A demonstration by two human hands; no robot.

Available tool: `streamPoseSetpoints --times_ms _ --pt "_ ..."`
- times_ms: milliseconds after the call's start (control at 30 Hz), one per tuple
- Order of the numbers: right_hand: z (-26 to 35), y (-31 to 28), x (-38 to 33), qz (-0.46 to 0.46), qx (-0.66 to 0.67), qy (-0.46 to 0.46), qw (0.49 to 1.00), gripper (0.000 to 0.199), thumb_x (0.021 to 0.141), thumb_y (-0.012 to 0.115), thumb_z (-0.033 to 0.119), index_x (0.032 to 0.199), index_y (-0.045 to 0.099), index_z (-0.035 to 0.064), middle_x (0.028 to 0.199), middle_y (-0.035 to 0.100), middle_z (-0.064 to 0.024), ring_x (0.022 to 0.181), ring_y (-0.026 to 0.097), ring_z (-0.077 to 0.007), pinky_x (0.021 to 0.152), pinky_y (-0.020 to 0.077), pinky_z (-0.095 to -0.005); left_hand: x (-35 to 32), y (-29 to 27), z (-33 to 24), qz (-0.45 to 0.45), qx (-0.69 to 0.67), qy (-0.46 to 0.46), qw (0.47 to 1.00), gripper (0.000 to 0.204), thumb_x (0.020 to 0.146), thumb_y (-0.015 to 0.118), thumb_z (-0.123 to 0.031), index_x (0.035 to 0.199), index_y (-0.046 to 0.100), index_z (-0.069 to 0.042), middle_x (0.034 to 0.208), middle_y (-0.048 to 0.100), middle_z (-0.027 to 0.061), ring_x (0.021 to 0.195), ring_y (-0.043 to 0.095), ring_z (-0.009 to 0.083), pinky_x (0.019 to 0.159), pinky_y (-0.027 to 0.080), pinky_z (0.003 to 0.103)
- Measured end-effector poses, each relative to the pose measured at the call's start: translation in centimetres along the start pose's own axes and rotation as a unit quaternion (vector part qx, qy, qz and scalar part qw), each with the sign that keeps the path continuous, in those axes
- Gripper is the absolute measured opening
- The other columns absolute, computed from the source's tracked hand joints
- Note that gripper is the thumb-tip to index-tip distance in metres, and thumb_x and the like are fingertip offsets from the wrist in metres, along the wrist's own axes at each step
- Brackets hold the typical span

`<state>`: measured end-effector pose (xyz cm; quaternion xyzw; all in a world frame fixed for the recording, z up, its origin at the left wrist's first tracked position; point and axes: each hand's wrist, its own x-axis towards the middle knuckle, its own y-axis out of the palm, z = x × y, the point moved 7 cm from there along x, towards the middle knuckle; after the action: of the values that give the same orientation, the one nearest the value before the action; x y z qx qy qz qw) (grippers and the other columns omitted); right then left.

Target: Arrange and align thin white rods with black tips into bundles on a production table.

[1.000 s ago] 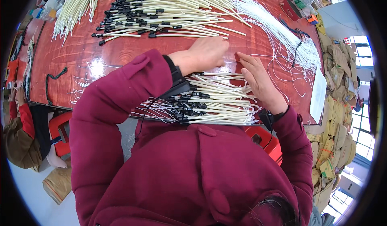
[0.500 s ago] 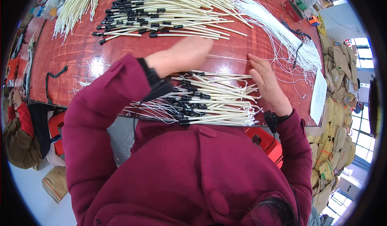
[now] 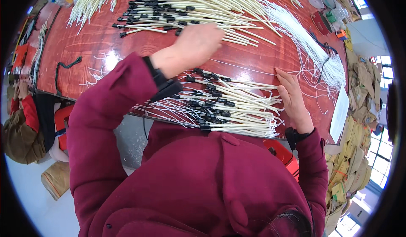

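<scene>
My left hand (image 3: pixel 192 47) is curled, palm down, just below the far pile of cream tubes (image 3: pixel 224 13) with black end pieces; the fingers bunch together and hide whatever they hold. A thin white cord (image 3: pixel 245 68) runs taut from beneath that hand toward my right fingertips. With fingers stretched out and thumb apart, my right hand (image 3: pixel 294 97) rests beside the white-tipped ends of a nearer bundle of cream tubes (image 3: pixel 249 106). That bundle lies along the table's front edge, and white cords (image 3: pixel 169 110) trail left from its black end pieces (image 3: pixel 211 104).
On the red table (image 3: pixel 144 47) a thick hank of white cords (image 3: pixel 296 38) lies at the right, with a white paper (image 3: pixel 339 114) below it. More cream tubes (image 3: pixel 95 4) lie far left, near a black tie (image 3: pixel 63 68). Another person (image 3: pixel 25 131) sits at the left.
The view has shifted, so the table appears farther right. Relative to the tubes, my left hand has moved slightly left; my right hand stays by the tube ends.
</scene>
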<state>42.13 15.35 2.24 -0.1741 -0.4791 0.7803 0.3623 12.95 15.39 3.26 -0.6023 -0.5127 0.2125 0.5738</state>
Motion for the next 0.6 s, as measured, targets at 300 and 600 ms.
streamPoseSetpoints --times_ms 300,600 --pt "0.5 0.3 -0.1 0.016 0.014 0.032 0.999 0.041 0.104 0.05 0.018 0.132 0.057 -0.0104 0.144 0.055 -0.018 0.129 0.05 -0.0324 0.112 0.0362 -0.0382 2.1 4.7 -1.0 0.012 0.063 0.073 0.995 0.01 0.087 0.06 -0.007 0.096 0.06 -0.003 0.098 0.061 0.0141 0.088 0.067 0.0322 0.074 0.056 0.043" --pt "0.5 0.2 0.1 0.004 0.023 0.035 0.999 0.041 0.106 0.05 0.022 0.128 0.06 -0.0112 0.14 0.058 -0.0181 0.128 0.052 -0.0323 0.111 0.0379 -0.0383 -3.6 -0.5 3.2 0.005 -0.062 -0.05 0.997 0.012 0.088 0.057 -0.003 0.1 0.057 -0.001 0.098 0.062 0.0178 0.094 0.063 0.0401 0.077 0.054 0.047"
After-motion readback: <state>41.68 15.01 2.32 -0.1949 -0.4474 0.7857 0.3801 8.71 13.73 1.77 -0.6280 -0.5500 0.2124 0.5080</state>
